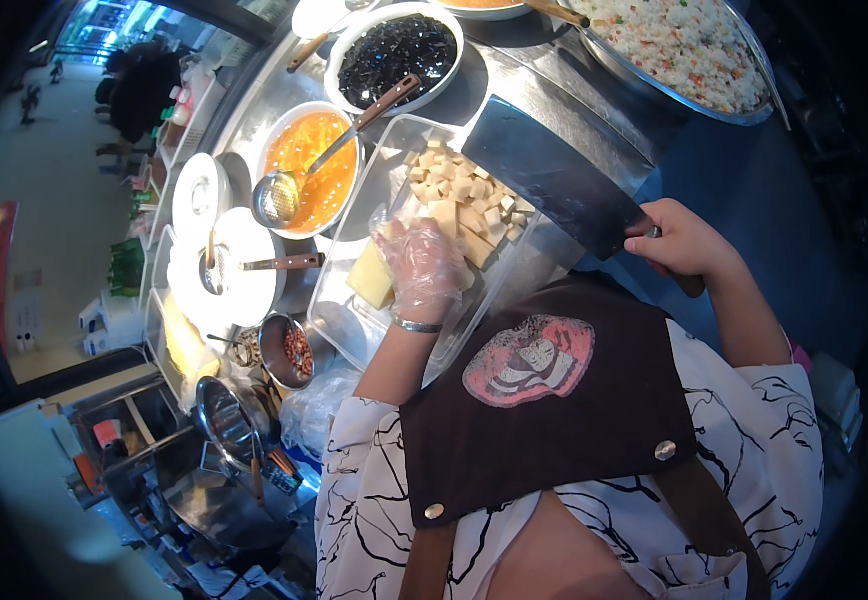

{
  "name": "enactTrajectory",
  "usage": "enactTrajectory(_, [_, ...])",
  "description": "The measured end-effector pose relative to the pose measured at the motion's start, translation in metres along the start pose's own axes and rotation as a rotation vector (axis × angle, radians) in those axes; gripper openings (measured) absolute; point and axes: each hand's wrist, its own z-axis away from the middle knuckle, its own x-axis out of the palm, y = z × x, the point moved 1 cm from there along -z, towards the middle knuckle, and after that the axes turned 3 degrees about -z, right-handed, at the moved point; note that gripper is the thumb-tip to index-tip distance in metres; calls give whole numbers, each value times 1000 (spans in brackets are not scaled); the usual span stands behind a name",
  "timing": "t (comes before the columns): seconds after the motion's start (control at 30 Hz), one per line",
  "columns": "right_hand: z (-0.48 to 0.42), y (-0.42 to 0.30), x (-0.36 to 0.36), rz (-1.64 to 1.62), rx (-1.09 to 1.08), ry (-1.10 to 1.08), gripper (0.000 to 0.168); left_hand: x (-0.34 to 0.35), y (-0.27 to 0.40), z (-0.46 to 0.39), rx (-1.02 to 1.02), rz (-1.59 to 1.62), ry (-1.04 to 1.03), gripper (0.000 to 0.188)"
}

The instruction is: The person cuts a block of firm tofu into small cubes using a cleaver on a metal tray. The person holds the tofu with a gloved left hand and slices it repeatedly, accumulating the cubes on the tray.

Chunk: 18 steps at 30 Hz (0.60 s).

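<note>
A clear plastic tray [488,289] lies before me, holding pale cubes [452,176] at its far end and larger pale yellow blocks [370,276] nearer. My left hand [422,262], in a clear plastic glove, rests on the pieces in the tray; whether its fingers grip one is hidden. Bare, my right hand [678,240] holds a wide-bladed cleaver [550,176] by its handle. The blade slants over the tray's right side, its far end beside the cubes.
Around the tray stand a white bowl of orange food with a slotted ladle [278,199], a bowl of black jelly [396,56], white lidded containers [227,285] and a steel pot of reddish beans or nuts [299,352]. A large bowl of rice-like food [689,56] is top right.
</note>
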Motion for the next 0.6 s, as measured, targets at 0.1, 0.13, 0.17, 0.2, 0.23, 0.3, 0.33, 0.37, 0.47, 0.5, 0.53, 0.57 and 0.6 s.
enactTrajectory(0.1, [-3,4,1,-10,-49,33,9,7,7,8,38,33,-25,39])
enactTrajectory(0.13, [-3,2,2,-10,-46,49,10,10,10,10,44,42,-25,39])
enactTrajectory(0.17, [-2,-3,4,-11,-43,65,11,15,11,9,57,73,21,36])
enactTrajectory(0.2, [-1,-6,6,-12,-39,81,12,20,10,9,71,105,64,33])
enactTrajectory(0.23, [-2,-4,5,-9,-39,70,14,25,10,8,84,136,108,30])
enactTrajectory(0.3, [-4,3,3,-5,-36,54,19,26,9,11,74,147,161,28])
enactTrajectory(0.33, [-3,4,2,-20,-36,58,20,22,9,10,58,179,156,31])
enactTrajectory(0.37, [-1,2,2,-35,-36,62,20,18,9,10,43,210,151,33])
enactTrajectory(0.47, [1,1,3,-59,-44,80,20,14,8,15,36,210,116,29])
enactTrajectory(0.5, [2,0,4,-64,-46,88,20,13,8,16,76,177,131,28])
enactTrajectory(0.53, [2,1,5,-63,-41,87,20,13,8,18,116,144,146,26])
enactTrajectory(0.57, [1,1,5,-60,-35,86,20,13,7,19,156,111,162,25])
enactTrajectory(0.6, [1,2,5,-60,-31,87,20,7,7,19,183,149,230,23])
